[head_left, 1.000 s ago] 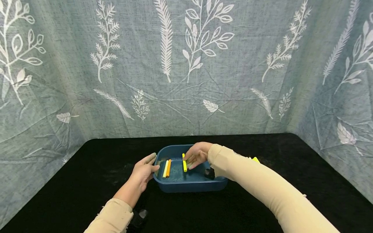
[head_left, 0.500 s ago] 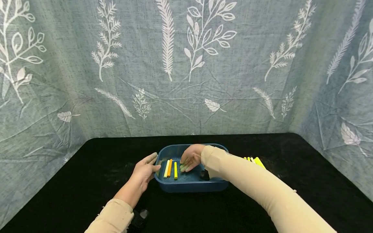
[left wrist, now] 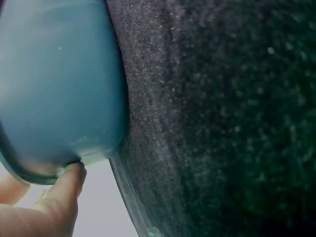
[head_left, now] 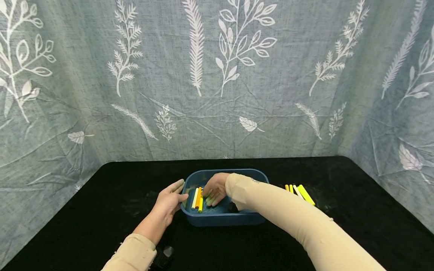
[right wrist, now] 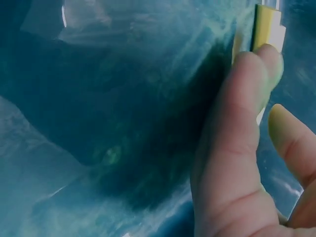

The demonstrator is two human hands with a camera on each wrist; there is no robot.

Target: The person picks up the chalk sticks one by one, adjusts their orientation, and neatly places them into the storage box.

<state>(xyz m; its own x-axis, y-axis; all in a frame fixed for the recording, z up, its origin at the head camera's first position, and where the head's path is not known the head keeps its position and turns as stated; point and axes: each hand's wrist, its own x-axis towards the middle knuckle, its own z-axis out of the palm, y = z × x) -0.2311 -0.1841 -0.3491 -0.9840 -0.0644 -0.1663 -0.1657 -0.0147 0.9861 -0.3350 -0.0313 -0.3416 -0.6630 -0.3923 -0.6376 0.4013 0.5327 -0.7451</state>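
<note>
A blue plastic bin (head_left: 230, 219) sits on the black table. My left hand (head_left: 167, 203) holds its left end, thumb over the rim and fingers along the outer wall. Inside, toward the left, a pale yellow chalk stick (head_left: 194, 199), an orange chalk stick (head_left: 198, 196) and a yellow chalk stick (head_left: 200, 206) lie close together. My right hand (head_left: 216, 188) is in the bin just right of them, its fingers extended and dusted green. In the right wrist view, its fingertips (right wrist: 249, 64) overlap the end of a yellow chalk stick (right wrist: 266, 24); whether they touch is unclear.
Right of the bin, partly behind the right sleeve (head_left: 271, 195), several chalk sticks lie on the black tabletop (head_left: 135, 195), among them a thicker bright yellow stick (head_left: 306, 195). A patterned grey-green curtain (head_left: 169, 75) hangs behind and at the sides.
The yellow chalk stick has left my right hand and shifted left against the orange one. My right hand has followed leftward, fingers extended. The left hand keeps its place on the bin.
</note>
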